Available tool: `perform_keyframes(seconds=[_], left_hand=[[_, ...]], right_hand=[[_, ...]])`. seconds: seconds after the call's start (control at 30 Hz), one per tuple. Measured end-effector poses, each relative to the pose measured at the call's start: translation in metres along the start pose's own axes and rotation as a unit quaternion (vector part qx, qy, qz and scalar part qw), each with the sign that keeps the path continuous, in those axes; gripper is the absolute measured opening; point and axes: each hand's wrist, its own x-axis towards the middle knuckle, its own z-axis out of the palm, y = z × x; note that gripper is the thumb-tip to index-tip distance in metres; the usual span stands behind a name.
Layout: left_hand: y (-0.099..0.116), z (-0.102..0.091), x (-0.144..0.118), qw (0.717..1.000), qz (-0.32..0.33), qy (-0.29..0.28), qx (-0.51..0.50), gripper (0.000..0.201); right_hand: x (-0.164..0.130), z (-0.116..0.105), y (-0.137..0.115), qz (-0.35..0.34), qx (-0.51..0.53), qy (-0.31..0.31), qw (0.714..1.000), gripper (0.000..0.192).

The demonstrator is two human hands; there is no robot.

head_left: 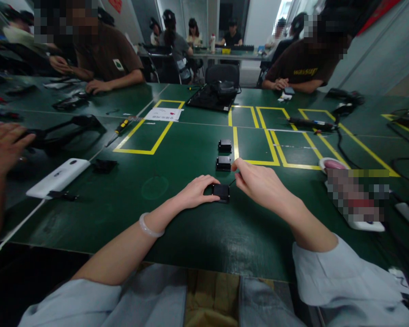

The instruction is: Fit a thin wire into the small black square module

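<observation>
Resting on the green table (pixel 191 236), the left hand (pixel 194 193) lies low with its fingers curled against the left side of a small black box (pixel 221 192), its grip pressed to the box's edge. The right hand (pixel 259 184) sits just to the right of the box, thumb and forefinger pinched together on something thin and dark that leads toward the box; too small to tell what it is. A pale bracelet (pixel 150 228) circles the left wrist. The box lies near the table's front middle, with two more black boxes in line behind it: a second box (pixel 223 163) close by and a third box (pixel 225 146) just beyond, beside a yellow tape line (pixel 235 143). To the left lies a white device (pixel 58 177) on the table. Far left, another person's hand (pixel 2 147) hovers over a dark tool. To the right sits a white and pink item (pixel 330 164), partly blurred. Across the table, seated people rest their forearms by black gear; a black tray (pixel 211 97) stands mid-table.
</observation>
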Motion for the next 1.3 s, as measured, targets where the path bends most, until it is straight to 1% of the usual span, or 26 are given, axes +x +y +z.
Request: perform_keyframes(seconds=[0.13,0.3,0.4,0.53,0.7,0.87,1.03,1.2,1.3], left_hand=[[-0.0015,0.0012,-0.0003,1.000,0.000,0.003,0.001,0.039],[-0.0026,0.0022,-0.0005,1.000,0.003,0.002,0.005,0.038],[-0.0032,0.0027,-0.0004,1.000,-0.001,0.004,0.005,0.039],[-0.0028,0.0022,-0.0004,1.000,0.000,0.004,0.004,0.038],[-0.0017,0.0014,-0.0004,1.000,-0.001,0.003,0.006,0.038],[-0.0018,0.0016,-0.0005,1.000,0.001,0.003,0.004,0.040],[-0.0018,0.0011,-0.0011,1.000,0.000,0.002,-0.001,0.040],[-0.0009,0.0005,-0.0007,1.000,-0.005,-0.001,0.000,0.040],[-0.0003,0.0005,-0.0006,1.000,-0.004,0.000,0.001,0.040]], right_hand=[[-0.0001,-0.0001,0.0006,-0.003,-0.003,0.002,1.000,0.021],[0.0019,-0.0001,0.0019,0.017,-0.062,-0.030,0.997,0.028],[0.0028,-0.0009,0.0012,0.027,-0.080,-0.041,0.996,0.029],[0.0033,-0.0013,0.0008,0.025,-0.074,-0.042,0.996,0.030],[0.0032,-0.0003,0.0023,0.014,-0.048,-0.041,0.998,0.025],[0.0011,-0.0017,0.0020,-0.010,-0.006,-0.022,1.000,0.021],[-0.0009,-0.0040,0.0008,-0.014,-0.004,-0.010,1.000,0.018],[0.0011,-0.0034,0.0008,0.018,-0.056,-0.029,0.998,0.030],[0.0024,-0.0042,0.0005,0.030,-0.071,-0.045,0.996,0.032]])
